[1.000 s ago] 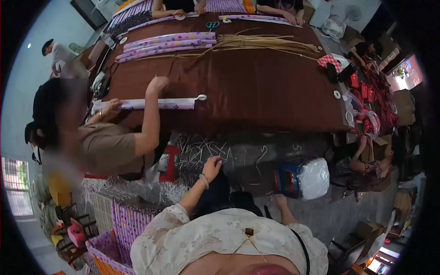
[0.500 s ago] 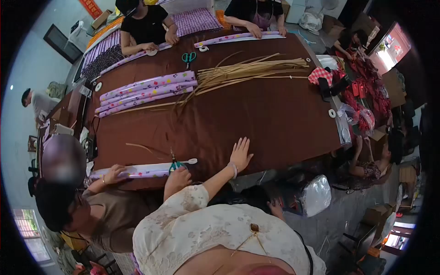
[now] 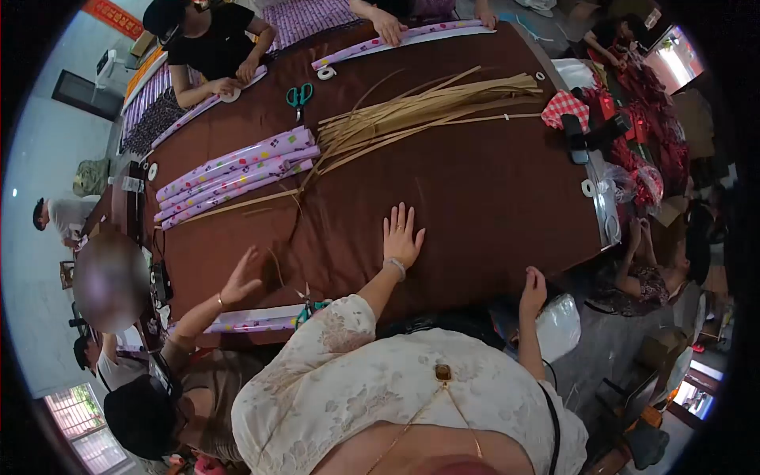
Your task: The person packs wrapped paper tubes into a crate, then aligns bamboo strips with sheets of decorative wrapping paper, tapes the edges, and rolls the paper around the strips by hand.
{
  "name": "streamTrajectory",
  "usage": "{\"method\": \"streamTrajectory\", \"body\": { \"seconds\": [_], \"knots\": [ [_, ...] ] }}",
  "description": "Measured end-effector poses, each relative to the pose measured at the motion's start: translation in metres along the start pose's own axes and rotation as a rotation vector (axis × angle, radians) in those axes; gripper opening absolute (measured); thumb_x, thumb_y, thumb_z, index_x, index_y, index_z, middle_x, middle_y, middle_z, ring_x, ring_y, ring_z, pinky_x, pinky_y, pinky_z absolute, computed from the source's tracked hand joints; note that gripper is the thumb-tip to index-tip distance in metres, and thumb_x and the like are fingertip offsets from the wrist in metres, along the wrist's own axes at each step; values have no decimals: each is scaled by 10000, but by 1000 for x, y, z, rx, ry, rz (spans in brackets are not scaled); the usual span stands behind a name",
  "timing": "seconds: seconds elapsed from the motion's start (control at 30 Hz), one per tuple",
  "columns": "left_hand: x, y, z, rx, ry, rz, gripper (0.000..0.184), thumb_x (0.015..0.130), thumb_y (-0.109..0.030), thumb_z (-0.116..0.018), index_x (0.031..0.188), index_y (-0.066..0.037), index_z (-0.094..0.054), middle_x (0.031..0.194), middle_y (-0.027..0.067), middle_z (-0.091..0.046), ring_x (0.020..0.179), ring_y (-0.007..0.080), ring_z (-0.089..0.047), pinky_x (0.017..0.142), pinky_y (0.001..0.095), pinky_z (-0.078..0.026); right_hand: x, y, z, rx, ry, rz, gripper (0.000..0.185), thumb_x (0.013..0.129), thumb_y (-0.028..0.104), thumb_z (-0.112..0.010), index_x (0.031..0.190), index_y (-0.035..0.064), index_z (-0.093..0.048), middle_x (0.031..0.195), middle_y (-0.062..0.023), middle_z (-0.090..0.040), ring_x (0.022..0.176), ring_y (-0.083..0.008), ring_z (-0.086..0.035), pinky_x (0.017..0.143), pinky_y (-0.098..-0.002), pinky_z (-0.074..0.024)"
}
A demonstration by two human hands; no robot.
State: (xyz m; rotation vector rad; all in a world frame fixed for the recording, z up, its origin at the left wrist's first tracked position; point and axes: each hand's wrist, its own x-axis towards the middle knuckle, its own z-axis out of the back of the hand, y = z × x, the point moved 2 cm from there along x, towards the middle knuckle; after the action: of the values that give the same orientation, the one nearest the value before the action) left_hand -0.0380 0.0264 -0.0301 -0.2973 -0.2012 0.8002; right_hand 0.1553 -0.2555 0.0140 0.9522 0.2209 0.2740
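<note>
My left hand [image 3: 402,236] lies flat on the brown tablecloth [image 3: 475,190], fingers spread and holding nothing. Off the table's near edge, my right hand [image 3: 533,290] is raised with its fingers curled together; I see nothing in them. Farther in from my left hand lies a bundle of thin tan strips [image 3: 443,111]. Beside the strips are several rolls of purple patterned wrapping [image 3: 237,170]. To my left, a neighbour's hand [image 3: 243,279] is lifted, open, above the cloth. Near that person, teal-handled scissors [image 3: 306,310] are by another purple patterned piece [image 3: 245,321], partly behind my sleeve.
Another pair of teal scissors [image 3: 299,96] and a white tape roll [image 3: 325,73] lie toward the far side. Two people work along the far edge. A red checked cloth [image 3: 565,109] sits at the right edge. A plastic-wrapped seat [image 3: 559,326] stands below my right hand.
My right hand has risen from beside the seat to table-edge height. My left hand stays flat on the cloth as the view shifts. The neighbour's hand has lifted off the purple piece.
</note>
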Motion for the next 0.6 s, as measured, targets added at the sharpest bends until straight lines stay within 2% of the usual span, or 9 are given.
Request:
{"method": "streamTrajectory", "body": {
  "seconds": [0.17,0.23,0.3,0.33,0.4,0.47,0.5,0.57,0.6],
  "knots": [
    [-1,-1,4,31,3,40,596,882,-390,-461,1379,-114,-283,1451,116,-211,1331,291,-209,1077,450,-170,95,78,-59,7,267,89,257,926,219,-479,1049,29,-602,945,-97,-627,821,-201,-611,725,-292,-474],
    [-1,-1,5,52,-4,48,592,870,-385,-480,1372,-126,-302,1447,100,-227,1327,282,-222,1072,452,-187,133,77,-101,71,406,281,267,921,259,-481,1037,50,-600,924,-93,-634,794,-197,-618,688,-299,-470],
    [0,-5,9,46,20,71,587,870,-388,-478,1371,-135,-305,1447,86,-230,1327,277,-224,1071,449,-192,159,96,-132,94,497,382,269,924,276,-464,939,56,-618,748,-87,-619,649,-209,-603,597,-300,-456],
    [0,-5,9,57,36,83,581,873,-391,-471,1370,-139,-307,1448,76,-231,1330,271,-216,1072,443,-191,175,104,-142,98,535,394,269,924,276,-464,939,56,-618,748,-87,-619,649,-209,-603,597,-300,-456],
    [4,-8,7,75,47,114,580,875,-393,-466,1370,-138,-307,1449,78,-229,1332,270,-210,1075,439,-187,195,133,-162,74,745,427,311,927,278,-478,843,16,-624,587,-42,-523,527,-86,-500,478,-259,-388],
    [1,-7,14,85,96,123,578,880,-395,-456,1373,-136,-302,1451,80,-221,1339,267,-192,1082,430,-176,211,161,-182,111,756,573,342,917,293,-494,777,6,-615,562,-47,-507,526,-107,-507,493,-257,-394],
    [1,-6,14,91,90,128,577,881,-395,-453,1374,-135,-301,1452,81,-220,1340,266,-191,1083,430,-174,212,186,-190,52,813,589,309,905,292,-517,820,9,-605,650,-47,-552,591,-133,-535,550,-270,-421],
    [0,-6,14,78,77,121,570,883,-389,-450,1371,-132,-305,1450,84,-225,1340,265,-192,1083,426,-170,207,218,-223,118,755,879,256,890,297,-532,868,56,-614,799,-56,-588,711,-196,-584,616,-321,-462],
    [0,-6,14,70,67,124,567,882,-385,-452,1369,-132,-310,1449,86,-229,1340,266,-194,1083,425,-170,201,233,-241,71,874,887,206,870,266,-562,910,68,-604,895,-57,-581,798,-209,-583,662,-333,-472]
  ]
}}
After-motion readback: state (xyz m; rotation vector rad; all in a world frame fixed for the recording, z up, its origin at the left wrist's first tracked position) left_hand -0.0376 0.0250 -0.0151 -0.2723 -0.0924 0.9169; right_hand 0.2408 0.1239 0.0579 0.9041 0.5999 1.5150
